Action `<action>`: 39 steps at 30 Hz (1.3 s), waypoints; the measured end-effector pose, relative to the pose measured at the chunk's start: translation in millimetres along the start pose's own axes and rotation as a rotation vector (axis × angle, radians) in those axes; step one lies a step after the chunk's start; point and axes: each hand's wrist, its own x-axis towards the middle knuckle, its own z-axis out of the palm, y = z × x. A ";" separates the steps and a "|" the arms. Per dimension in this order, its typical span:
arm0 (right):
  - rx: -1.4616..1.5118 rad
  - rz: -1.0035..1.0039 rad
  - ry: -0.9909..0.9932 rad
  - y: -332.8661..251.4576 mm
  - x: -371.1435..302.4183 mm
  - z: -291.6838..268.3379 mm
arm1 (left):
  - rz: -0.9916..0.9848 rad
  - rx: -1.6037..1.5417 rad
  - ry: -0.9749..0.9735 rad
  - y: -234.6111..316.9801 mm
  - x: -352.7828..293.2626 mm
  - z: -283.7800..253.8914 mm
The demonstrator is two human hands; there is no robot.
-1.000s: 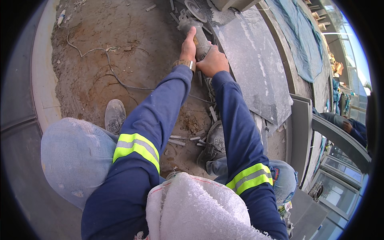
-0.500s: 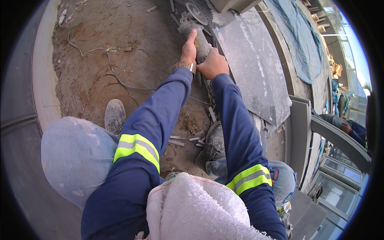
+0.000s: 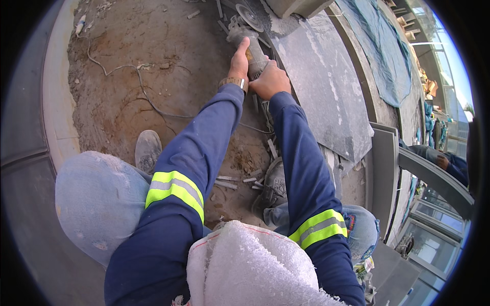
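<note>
At the far left, a pale, curved concrete edging strip point(image 3: 57, 97) borders the brown, dusty dirt ground point(image 3: 168, 61), where a thin grey cable point(image 3: 145, 95) runs loosely. A faded light-blue denim knee point(image 3: 102, 204) is bent out to the left, with a dusty grey shoe point(image 3: 148, 150) just above it.

The left arm, in a navy sleeve with a yellow-and-silver reflective band, reaches up and rightward, nearly straight. A brown watch-like band point(image 3: 233, 83) circles its wrist. The left hand point(image 3: 239, 64) clasps the near side of a dust-covered grey angle grinder point(image 3: 255, 55), its thumb laid along the body toward the head; its other fingers are mostly hidden. The grinder lies between both hands, at the left edge of the slab, its round flat disc point(image 3: 250, 18) pointing away from the person. Whether disc and slab touch cannot be told.

The right hand point(image 3: 271, 81), knuckles up, wraps the rear of the body, fingers curled and pressed close, their tips out of sight. Its matching sleeve slants up and leftward, beside the broad grey stone slab point(image 3: 326, 84). Farther right lies a crumpled blue cloth point(image 3: 383, 51).
</note>
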 end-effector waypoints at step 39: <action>-0.003 0.039 -0.026 -21.5 51.2 7.3 | 0.018 0.040 0.030 32.8 31.9 13.8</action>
